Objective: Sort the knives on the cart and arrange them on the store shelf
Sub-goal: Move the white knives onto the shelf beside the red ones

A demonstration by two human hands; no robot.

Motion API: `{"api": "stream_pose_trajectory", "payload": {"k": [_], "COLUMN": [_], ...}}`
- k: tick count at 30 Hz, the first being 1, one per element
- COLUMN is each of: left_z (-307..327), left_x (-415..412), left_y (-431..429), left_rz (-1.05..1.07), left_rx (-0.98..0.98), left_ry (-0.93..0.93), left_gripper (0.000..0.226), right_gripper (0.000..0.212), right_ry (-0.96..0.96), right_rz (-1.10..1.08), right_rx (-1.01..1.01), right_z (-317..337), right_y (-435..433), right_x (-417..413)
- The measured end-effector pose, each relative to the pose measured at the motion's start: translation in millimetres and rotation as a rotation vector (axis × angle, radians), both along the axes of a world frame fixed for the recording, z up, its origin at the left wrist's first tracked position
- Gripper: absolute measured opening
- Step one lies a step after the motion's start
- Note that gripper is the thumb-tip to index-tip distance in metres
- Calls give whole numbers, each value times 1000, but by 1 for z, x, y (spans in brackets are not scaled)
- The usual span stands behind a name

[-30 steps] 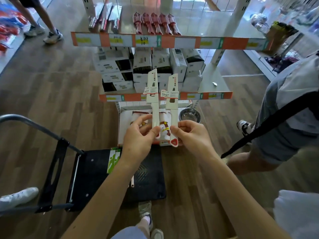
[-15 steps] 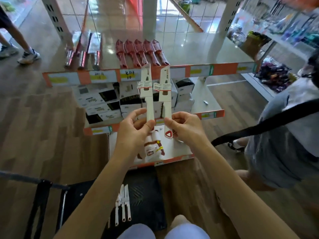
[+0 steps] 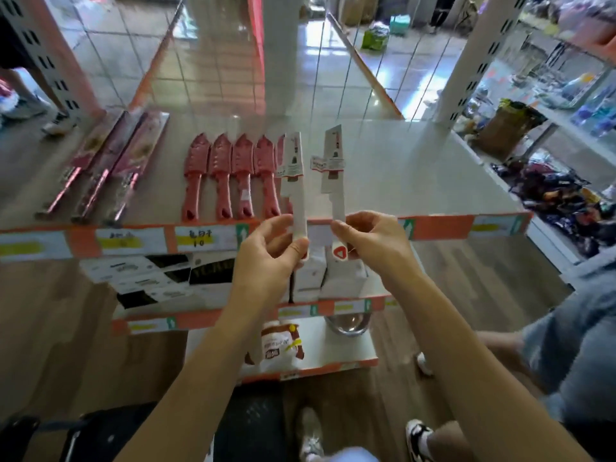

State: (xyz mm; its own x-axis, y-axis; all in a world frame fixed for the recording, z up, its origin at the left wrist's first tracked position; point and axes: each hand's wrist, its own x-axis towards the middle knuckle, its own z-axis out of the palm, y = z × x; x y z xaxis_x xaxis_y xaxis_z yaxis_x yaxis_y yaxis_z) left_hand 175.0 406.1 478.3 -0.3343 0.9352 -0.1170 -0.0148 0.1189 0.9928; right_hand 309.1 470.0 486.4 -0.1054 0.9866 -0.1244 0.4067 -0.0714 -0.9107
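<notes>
My left hand pinches the handle of a white packaged knife, blade pointing away over the top shelf. A second white packaged knife is held the same way in my right hand, a little to the right of the first. Both knives hover just above the shelf's front edge, right of a row of several red sheathed knives. Long pink-packaged knives lie at the shelf's left. The black cart sits at the bottom, mostly hidden by my arms.
Boxed goods fill the middle shelf, with a metal bowl and a bag below. Another person in grey crouches at the right. A shelf upright rises at the back right; another aisle shelf lies beyond.
Both hands have lifted the two white knives up and forward, from in front of the middle shelf to over the top shelf's front edge. The knives have spread slightly apart.
</notes>
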Motion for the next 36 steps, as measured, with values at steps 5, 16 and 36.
{"api": "stream_pose_trajectory", "payload": {"k": [5,16,36], "left_z": [9,2,4], "left_x": [8,2,34], "left_y": [48,82,80], "left_rz": [40,104,-38], "left_rx": [-23,-56,-65], "left_ry": [23,77,-2], "left_gripper": [37,40,44], "right_gripper": [21,21,30], "right_ry": [-64,-169,114], "right_rz": [79,135,187], "right_rx": [-72,-164,-130], "right_z": [5,-2,7], "right_y": [63,106,97], "right_x": [2,-5,6]}}
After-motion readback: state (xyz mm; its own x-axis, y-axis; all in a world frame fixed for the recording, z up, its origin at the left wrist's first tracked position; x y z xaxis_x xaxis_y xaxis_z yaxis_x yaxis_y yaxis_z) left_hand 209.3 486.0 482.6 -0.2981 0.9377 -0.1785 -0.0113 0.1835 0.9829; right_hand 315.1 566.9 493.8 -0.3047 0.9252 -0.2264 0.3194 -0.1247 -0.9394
